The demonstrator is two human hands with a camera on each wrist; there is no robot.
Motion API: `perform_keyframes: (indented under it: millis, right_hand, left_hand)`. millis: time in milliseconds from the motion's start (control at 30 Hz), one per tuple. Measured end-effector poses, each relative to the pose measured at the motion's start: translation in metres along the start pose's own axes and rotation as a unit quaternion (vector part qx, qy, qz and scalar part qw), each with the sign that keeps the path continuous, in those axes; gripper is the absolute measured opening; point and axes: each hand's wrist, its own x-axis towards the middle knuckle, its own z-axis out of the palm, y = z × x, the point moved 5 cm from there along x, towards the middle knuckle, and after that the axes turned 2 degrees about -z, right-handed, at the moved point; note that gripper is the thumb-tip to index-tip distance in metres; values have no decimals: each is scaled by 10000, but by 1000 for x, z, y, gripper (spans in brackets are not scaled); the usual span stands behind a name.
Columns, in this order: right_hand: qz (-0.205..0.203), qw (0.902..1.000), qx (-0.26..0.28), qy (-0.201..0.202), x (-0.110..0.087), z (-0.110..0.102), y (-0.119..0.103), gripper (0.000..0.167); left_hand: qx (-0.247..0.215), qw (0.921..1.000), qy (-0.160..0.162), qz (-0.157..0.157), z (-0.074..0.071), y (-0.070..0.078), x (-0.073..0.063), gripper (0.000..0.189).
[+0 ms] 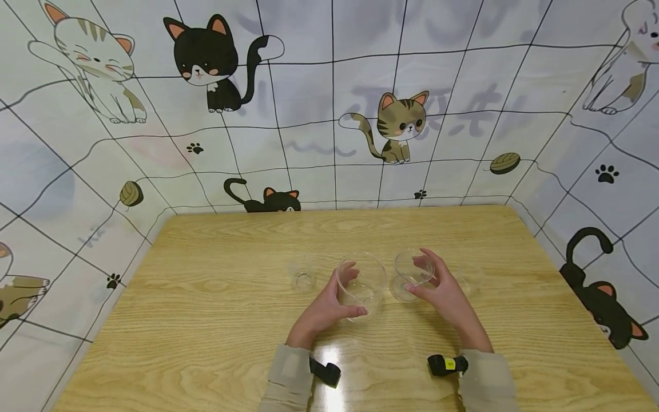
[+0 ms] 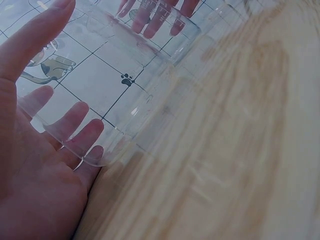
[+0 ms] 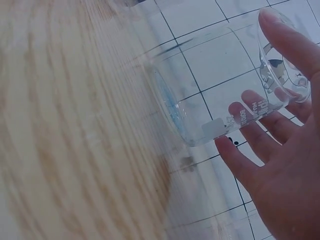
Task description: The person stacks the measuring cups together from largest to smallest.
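Note:
My left hand (image 1: 326, 303) holds a large clear glass beaker (image 1: 378, 286) by its side, thumb at the front and fingers round the back. In the left wrist view its transparent wall (image 2: 135, 110) shows the fingers through it. Close on the right, my right hand (image 1: 443, 289) grips a smaller clear beaker (image 1: 404, 289) near its rim. White printed markings run along this beaker's side (image 3: 215, 95) in the right wrist view, and its base is close to the wooden table. The two beakers are side by side with a narrow gap.
A small clear glass vessel (image 1: 302, 277) stands on the table left of the left hand. Another faint transparent object (image 1: 468, 281) lies beyond the right wrist. The wooden table (image 1: 206, 320) is enclosed by cat-printed sheets (image 1: 309, 131) at back and sides.

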Motion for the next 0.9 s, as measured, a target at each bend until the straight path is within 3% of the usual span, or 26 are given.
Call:
perform_keyframes:
  millis: [167, 433, 667, 900]
  right_hand:
    - [-37, 10000, -22, 25, 0, 0, -2, 84]
    - [65, 10000, -31, 28, -7, 3, -30, 80]
    - [36, 9998, -148, 109, -2, 0, -4, 82]
    - [-53, 9998, -110, 181, -1, 0, -4, 81]
  left_hand:
    - [-1, 10000, -13, 9, 0, 0, 0, 90]
    - [-37, 10000, -1, -18, 0, 0, 0, 89]
    - [-90, 10000, -4, 7, 0, -1, 1, 90]
    - [-105, 9999, -22, 43, 0, 0, 1, 91]
